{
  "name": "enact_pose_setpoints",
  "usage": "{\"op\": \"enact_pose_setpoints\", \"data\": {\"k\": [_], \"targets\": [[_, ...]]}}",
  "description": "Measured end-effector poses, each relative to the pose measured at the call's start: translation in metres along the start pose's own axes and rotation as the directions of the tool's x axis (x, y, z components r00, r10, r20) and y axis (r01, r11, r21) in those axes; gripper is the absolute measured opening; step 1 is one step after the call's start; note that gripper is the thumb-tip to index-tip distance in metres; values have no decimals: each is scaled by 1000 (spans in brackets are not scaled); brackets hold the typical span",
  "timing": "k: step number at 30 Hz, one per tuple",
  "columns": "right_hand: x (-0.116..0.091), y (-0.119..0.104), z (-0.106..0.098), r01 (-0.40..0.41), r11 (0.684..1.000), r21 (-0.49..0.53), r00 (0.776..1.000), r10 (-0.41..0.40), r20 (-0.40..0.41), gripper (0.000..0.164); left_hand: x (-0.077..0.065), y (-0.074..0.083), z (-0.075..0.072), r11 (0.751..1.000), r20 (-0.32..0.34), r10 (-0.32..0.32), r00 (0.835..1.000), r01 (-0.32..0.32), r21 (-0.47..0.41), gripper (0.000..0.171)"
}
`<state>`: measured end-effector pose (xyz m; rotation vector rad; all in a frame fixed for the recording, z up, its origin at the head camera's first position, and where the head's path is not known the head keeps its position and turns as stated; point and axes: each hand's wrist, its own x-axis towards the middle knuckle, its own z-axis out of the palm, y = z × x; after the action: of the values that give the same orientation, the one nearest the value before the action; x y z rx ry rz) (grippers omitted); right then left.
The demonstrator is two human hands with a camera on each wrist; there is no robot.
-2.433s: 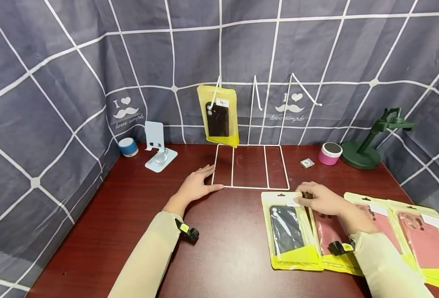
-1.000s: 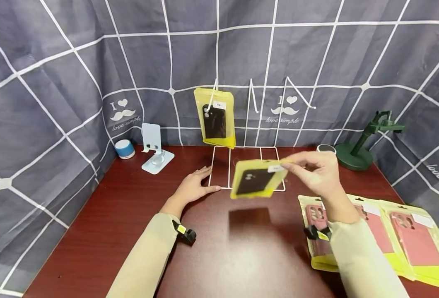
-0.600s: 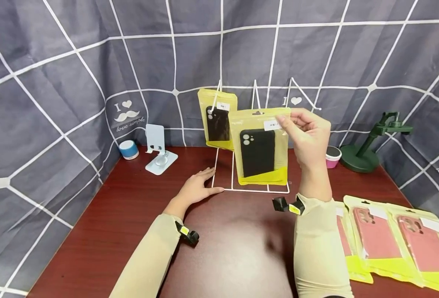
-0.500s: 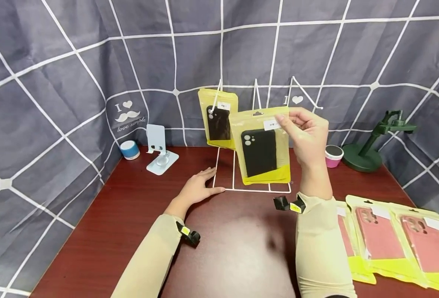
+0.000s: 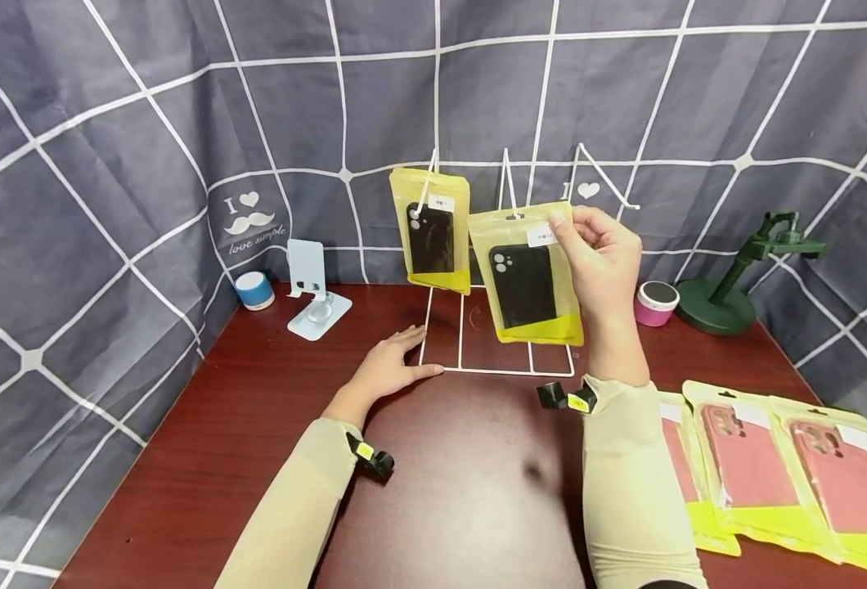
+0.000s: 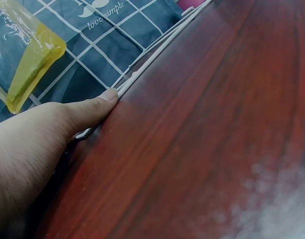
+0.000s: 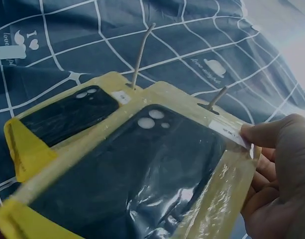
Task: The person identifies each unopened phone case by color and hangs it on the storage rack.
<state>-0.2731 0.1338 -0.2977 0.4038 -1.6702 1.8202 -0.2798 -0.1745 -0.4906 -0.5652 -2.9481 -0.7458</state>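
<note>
My right hand point(image 5: 604, 258) pinches the upper right corner of a yellow zip bag point(image 5: 540, 334) with a black phone case point(image 5: 523, 286) inside. The bag hangs upright before the middle hook point(image 5: 510, 184) of a white wire rack point(image 5: 492, 372). In the right wrist view, the hook's tip point(image 7: 219, 96) shows at the slot in the bag's top edge. Another yellow bag point(image 5: 451, 280) with a black case hangs on the left hook. My left hand point(image 5: 388, 368) rests at the rack's front left corner, fingers extended; in the left wrist view its thumb point(image 6: 100, 102) lies on the base wire.
Several yellow bags with pink phone cases point(image 5: 753, 458) lie overlapping at the right. Behind them stand a pink speaker point(image 5: 654, 311) and a green stand point(image 5: 716, 307). A light blue phone stand point(image 5: 319, 315) and a blue speaker point(image 5: 254, 294) sit at the back left. The rack's right hook point(image 5: 606, 176) bears nothing.
My right hand has lifted the bag with the black case off the table, raised it upright and brought its slot to the middle hook. The left hand has stayed on the rack.
</note>
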Motion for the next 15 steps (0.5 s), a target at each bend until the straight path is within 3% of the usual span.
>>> {"op": "enact_pose_setpoints", "data": {"k": [6, 10, 12, 15], "targets": [[1, 10, 1, -18, 997, 70, 1000, 18, 2, 14, -1, 1, -2, 1000, 4, 2, 1000, -2, -4, 98], [2, 18, 1, -93, 985, 148, 988, 72, 140, 15, 0, 2, -3, 1000, 3, -1, 1000, 1, -3, 98], [2, 25, 0, -187, 973, 138, 956, 148, 253, 21, 0, 2, -3, 1000, 11, -4, 1000, 4, 0, 99], [1, 36, -3, -322, 946, 34, 875, 284, 392, 24, 0, 3, -4, 1000, 11, -2, 1000, 2, 1, 98]]}}
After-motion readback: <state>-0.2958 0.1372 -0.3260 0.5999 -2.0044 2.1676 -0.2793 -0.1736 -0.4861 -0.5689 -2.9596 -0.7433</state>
